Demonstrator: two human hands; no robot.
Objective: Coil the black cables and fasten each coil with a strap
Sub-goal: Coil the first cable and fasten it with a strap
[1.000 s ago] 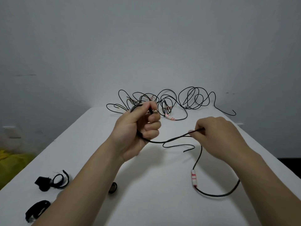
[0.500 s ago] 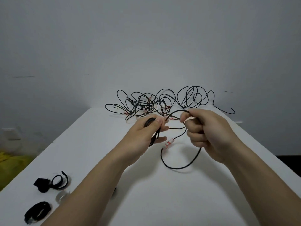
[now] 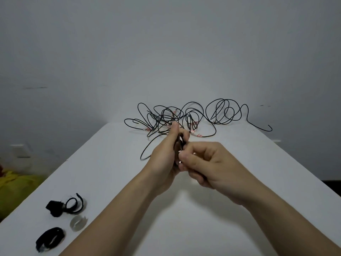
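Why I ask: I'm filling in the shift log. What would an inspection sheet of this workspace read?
Surface: white table, no damage seen.
Job's things: small black coil held up between both hands; black straps lying at the near left.
Clutter: translucent ring beside the straps.
Hands: left hand grips the coil; right hand fingers pinch its near side.
Cables: tangled black cables with white tags at the far edge; one strand runs toward the left hand.
Surroundings: grey wall; blurred yellow object left of the table.
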